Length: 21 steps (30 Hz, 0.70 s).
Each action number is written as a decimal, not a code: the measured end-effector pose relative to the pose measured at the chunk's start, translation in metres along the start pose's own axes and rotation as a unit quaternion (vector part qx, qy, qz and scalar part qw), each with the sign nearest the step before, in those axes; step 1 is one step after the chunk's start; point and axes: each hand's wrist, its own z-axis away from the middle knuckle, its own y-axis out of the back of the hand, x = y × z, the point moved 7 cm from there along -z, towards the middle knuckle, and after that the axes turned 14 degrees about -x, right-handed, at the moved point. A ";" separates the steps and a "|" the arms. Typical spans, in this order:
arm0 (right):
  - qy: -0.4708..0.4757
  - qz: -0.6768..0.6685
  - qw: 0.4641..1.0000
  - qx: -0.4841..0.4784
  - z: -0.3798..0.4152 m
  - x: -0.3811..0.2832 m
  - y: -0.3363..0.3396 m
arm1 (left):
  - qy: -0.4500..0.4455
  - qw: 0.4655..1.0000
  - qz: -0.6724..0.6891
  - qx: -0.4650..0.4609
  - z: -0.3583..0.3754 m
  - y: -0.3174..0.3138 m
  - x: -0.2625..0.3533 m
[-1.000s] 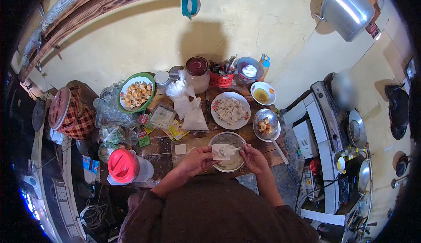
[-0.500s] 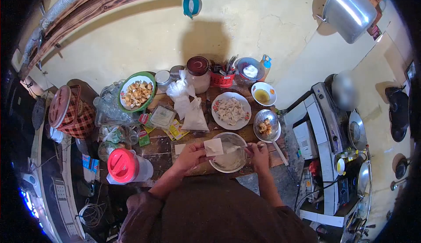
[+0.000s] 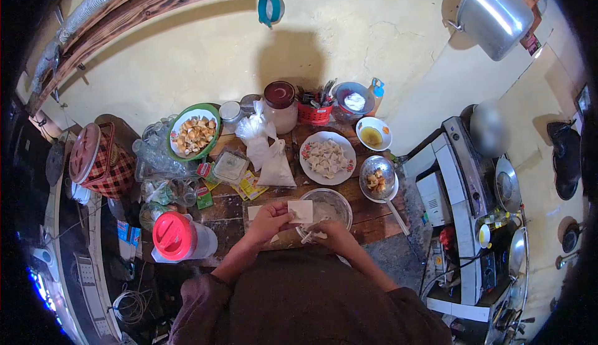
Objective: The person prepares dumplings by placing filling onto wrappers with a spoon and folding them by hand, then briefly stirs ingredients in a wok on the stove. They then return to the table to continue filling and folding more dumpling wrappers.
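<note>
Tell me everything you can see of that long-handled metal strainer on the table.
The strainer is round, shallow and grey, with a dull metallic sheen. Its long, straight, pale handle slants toward the person and to the right, ending near the edge of the wooden table. It sits open side up on a white dish, holding a small heap of golden-brown pieces. Any holes are too small to make out.

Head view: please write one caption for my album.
Left hand holds a pale square wrapper beside a mixing bowl, near a plate of folded dumplings.
</note>
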 end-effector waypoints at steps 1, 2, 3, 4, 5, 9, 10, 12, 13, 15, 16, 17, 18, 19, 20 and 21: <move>0.001 0.000 1.000 0.001 -0.001 -0.005 0.001 | 0.003 1.000 -0.011 -0.010 0.000 0.000 0.000; -0.008 -0.088 0.992 0.087 0.002 -0.007 0.014 | 0.002 1.000 -0.011 -0.010 0.000 -0.001 0.003; -0.016 -0.175 0.969 0.172 0.008 -0.007 0.026 | -0.001 0.999 -0.022 -0.027 0.002 -0.006 0.007; -0.016 -0.175 0.969 0.173 0.010 -0.015 0.033 | -0.003 0.999 -0.032 -0.044 0.003 -0.010 0.011; 0.043 -0.090 0.970 0.222 0.015 -0.036 0.050 | -0.004 0.998 -0.032 -0.045 0.003 -0.013 0.013; 0.140 0.013 0.965 0.222 0.025 -0.064 0.059 | 0.009 0.997 -0.048 -0.066 0.003 -0.022 0.015; 0.141 0.013 0.964 0.223 0.025 -0.064 0.060 | 0.007 0.996 -0.048 -0.075 0.002 -0.024 0.015; 0.139 0.036 0.955 0.258 0.027 -0.065 0.063 | -0.002 0.995 -0.054 -0.082 0.003 -0.028 0.018; 0.140 0.037 0.955 0.260 0.028 -0.065 0.062 | -0.012 0.994 -0.060 -0.087 0.003 -0.031 0.021; 0.117 0.019 0.937 0.329 0.035 -0.061 0.069 | -0.065 0.991 -0.064 -0.101 0.008 -0.040 0.033; 0.118 0.020 0.936 0.331 0.036 -0.063 0.072 | -0.117 0.985 -0.066 -0.112 0.010 -0.045 0.042; 0.104 0.015 0.935 0.339 0.039 -0.067 0.077 | -0.117 0.984 -0.068 -0.114 0.010 -0.044 0.040; 0.089 0.009 0.934 0.347 0.041 -0.070 0.082 | -0.169 0.975 -0.087 -0.113 0.010 -0.042 0.043; 0.089 0.010 0.933 0.349 0.041 -0.072 0.084 | -0.221 0.963 -0.105 -0.113 0.012 -0.040 0.045; 0.100 0.011 0.932 0.348 0.041 -0.075 0.085 | -0.221 0.963 -0.105 -0.114 0.013 -0.040 0.042; 0.111 0.013 0.931 0.346 0.041 -0.078 0.085 | -0.220 0.960 -0.161 -0.071 0.014 -0.035 0.039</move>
